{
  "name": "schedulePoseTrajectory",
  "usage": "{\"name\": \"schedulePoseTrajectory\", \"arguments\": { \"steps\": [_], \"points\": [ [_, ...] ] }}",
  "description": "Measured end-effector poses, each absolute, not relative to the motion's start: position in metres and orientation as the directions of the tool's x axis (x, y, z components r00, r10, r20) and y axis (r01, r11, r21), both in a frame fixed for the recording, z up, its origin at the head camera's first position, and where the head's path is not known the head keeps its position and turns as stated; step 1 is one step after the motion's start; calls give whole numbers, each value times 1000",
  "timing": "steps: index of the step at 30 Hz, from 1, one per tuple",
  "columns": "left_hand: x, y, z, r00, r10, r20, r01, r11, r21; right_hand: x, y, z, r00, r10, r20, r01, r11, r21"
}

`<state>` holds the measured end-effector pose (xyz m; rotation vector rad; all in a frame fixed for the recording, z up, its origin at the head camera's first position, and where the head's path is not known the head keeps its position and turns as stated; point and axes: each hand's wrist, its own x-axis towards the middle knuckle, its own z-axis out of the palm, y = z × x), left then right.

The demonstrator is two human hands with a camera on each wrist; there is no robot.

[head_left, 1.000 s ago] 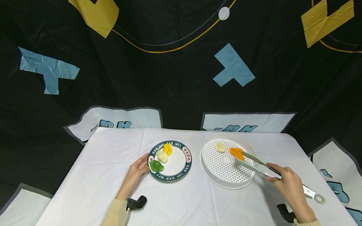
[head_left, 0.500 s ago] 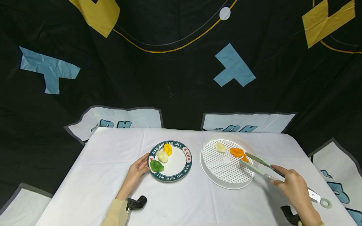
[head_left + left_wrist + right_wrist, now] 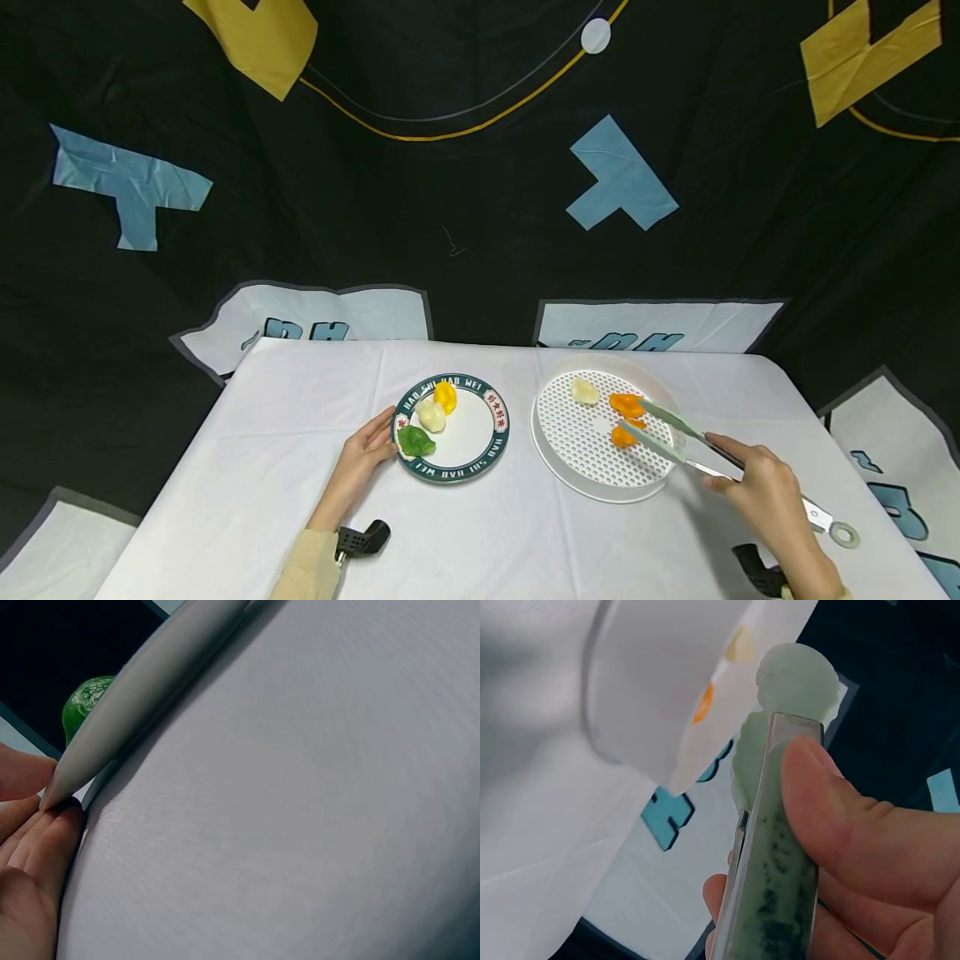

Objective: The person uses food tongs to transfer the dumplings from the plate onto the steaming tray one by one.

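My left hand (image 3: 363,458) pinches the left rim of a round plate (image 3: 465,477) with a dark green lettered border. In the left wrist view the thumb lies over the rim, fingers beneath, and a glossy green dumpling-like piece (image 3: 81,709) shows beyond it. A cream piece (image 3: 431,415) and a yellow piece (image 3: 445,397) share the plate. My right hand (image 3: 768,492) grips metal tongs (image 3: 654,443) with pale green scalloped tips. Their spread tips reach two orange pieces, one upper (image 3: 624,404) and one lower (image 3: 624,435), on a white perforated steamer tray (image 3: 585,454).
A pale cream piece (image 3: 584,390) lies at the tray's upper left. The steamer's white outer wall (image 3: 551,467) rises around the tray. White cloth (image 3: 510,550) covers the table, and a black printed curtain (image 3: 480,233) hangs behind it.
The tongs shifted right, then back left. The lower orange piece, between the tips half a second ago, now sits further left and lower, apart from the upper one. My left hand has stayed put.
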<state>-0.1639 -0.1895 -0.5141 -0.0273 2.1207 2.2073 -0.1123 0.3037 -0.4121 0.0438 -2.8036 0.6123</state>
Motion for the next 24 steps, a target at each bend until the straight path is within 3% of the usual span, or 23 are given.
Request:
{"name": "schedulePoseTrajectory", "arguments": {
  "steps": [14, 24],
  "points": [
    [-166, -190, -517, -999, 40, -26, -28, -55, 998, -121, 262, -404, -966, -62, 250, -179, 859, -480],
    [-165, -190, -515, -998, 51, -36, -38, -52, 998, -130, 220, -406, -934, -164, 317, -316, 795, -519]
  ]
}}
